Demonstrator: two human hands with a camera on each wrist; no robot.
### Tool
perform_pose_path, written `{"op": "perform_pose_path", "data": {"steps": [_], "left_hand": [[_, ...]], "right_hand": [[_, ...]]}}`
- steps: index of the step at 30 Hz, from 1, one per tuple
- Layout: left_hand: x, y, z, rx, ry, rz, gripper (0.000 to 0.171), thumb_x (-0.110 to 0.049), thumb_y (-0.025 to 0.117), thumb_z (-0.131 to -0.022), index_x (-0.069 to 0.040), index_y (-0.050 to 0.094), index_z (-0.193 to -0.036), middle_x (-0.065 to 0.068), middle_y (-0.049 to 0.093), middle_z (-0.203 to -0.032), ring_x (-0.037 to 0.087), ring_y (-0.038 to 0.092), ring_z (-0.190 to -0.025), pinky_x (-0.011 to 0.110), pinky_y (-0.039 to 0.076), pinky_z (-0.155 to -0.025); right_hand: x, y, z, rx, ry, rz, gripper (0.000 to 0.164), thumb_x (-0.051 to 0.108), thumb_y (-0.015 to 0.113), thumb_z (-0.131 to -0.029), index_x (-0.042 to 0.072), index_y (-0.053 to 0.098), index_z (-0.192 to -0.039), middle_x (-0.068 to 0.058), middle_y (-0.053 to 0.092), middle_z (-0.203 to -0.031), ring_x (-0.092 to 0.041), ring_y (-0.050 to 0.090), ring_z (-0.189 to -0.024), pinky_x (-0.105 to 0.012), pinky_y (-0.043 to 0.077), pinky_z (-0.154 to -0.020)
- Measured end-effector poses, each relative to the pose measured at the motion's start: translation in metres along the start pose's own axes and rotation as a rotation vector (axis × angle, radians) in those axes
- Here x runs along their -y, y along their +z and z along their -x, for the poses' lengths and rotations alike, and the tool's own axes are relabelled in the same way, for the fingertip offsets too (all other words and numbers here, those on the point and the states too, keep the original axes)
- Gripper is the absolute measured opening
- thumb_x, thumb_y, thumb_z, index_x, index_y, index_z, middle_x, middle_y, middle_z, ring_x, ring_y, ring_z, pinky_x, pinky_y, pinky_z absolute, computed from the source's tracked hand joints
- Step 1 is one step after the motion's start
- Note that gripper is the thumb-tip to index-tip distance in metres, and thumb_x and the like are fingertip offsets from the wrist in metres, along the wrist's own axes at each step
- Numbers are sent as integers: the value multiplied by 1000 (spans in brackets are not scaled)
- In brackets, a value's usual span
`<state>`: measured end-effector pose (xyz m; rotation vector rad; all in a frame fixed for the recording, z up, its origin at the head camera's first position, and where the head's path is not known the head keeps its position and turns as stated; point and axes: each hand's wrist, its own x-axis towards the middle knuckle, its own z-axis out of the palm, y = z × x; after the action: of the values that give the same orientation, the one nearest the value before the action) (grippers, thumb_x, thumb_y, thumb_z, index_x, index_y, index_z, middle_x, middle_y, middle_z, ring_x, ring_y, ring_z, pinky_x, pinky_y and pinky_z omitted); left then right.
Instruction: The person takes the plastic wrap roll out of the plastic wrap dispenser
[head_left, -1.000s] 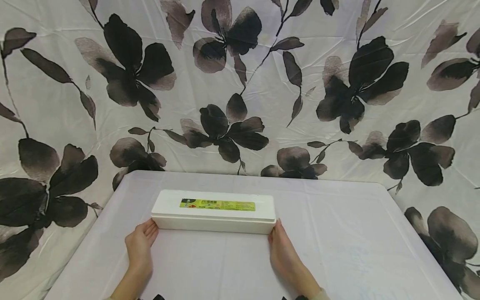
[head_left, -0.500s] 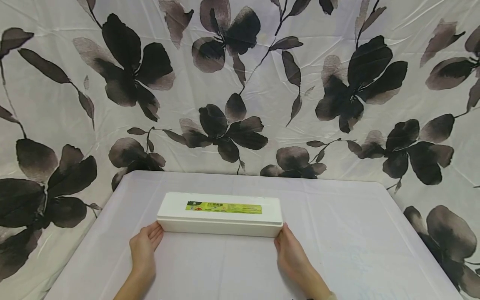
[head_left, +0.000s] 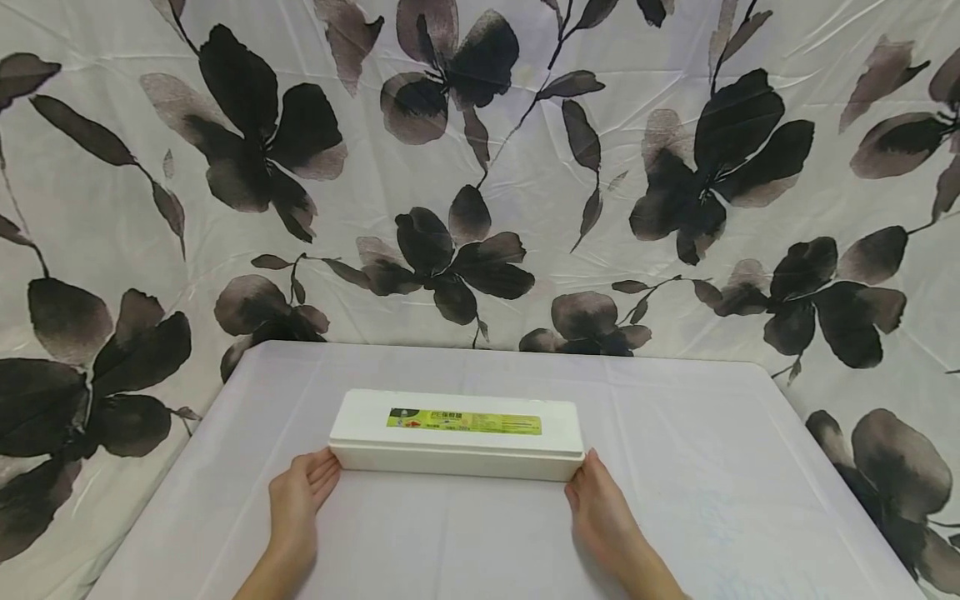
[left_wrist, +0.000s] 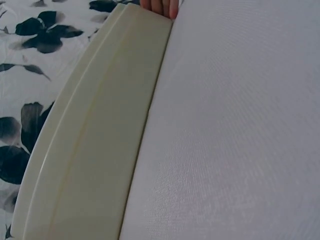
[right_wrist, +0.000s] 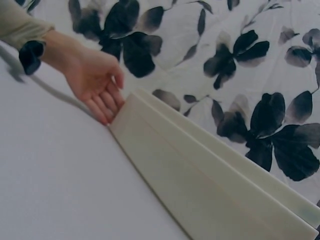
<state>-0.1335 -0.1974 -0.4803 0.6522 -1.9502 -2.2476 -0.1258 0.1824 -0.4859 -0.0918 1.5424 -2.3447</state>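
A long white cling film box (head_left: 456, 437) with a yellow-green label lies on the white table, its long side towards me. My left hand (head_left: 296, 504) touches the box's left end with its fingers extended, the thumb hidden. At the opposite end, the fingers of my right hand (head_left: 606, 512) lie against the right corner. The left wrist view shows the front wall of the box and the right hand's fingertips (left_wrist: 160, 7) at its far end. In the right wrist view, the left hand's fingers, loosely bent, meet the box end.
A white cloth-like surface covers the table (head_left: 697, 483), whose back edge meets a hanging fabric (head_left: 585, 183) printed with dark flowers. A dark band (right_wrist: 31, 55) sits on the left wrist, by a light sleeve (right_wrist: 22, 25).
The cling film box has slid to the right and slightly towards me. Both hands have moved along with it, staying at its two ends.
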Motion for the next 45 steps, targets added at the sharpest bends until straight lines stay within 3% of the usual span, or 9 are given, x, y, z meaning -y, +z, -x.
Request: {"op": "perform_pose_path", "data": {"steps": [10,15,20,45], "left_hand": [[1,6,10,64,-34,-9,52,-19,25,-105,17,39,-140,32,42,-141,1,63,-100,30,48,-98],[3,10,13,84,-31,-38,53,-21,25,-106,18,39,-139,32,43,-141,22,56,-122,30,46,-99],[4,15,18,99,-13,-66,52,-19,26,-105,19,42,-137,33,45,-140,34,48,-130,30,46,-99],[14,36,38,179,19,-138,48,-17,30,-105,19,50,-129,34,53,-133,42,51,-127,37,48,-98]], "right_hand": [[6,-11,13,-7,14,-13,82,54,12,-106,-3,-28,-148,-23,-33,-155,-37,-32,-142,-52,-18,-115],[8,-16,16,-15,13,-19,81,54,11,-106,-3,-28,-147,-23,-34,-154,-37,-32,-141,-51,-18,-115],[10,-21,20,-24,7,-16,82,54,12,-106,-3,-27,-148,-22,-33,-155,-36,-32,-142,-51,-18,-115],[21,-48,42,-110,38,-2,84,57,11,-104,-3,-27,-148,-25,-33,-154,-39,-31,-142,-52,-17,-115]]}}
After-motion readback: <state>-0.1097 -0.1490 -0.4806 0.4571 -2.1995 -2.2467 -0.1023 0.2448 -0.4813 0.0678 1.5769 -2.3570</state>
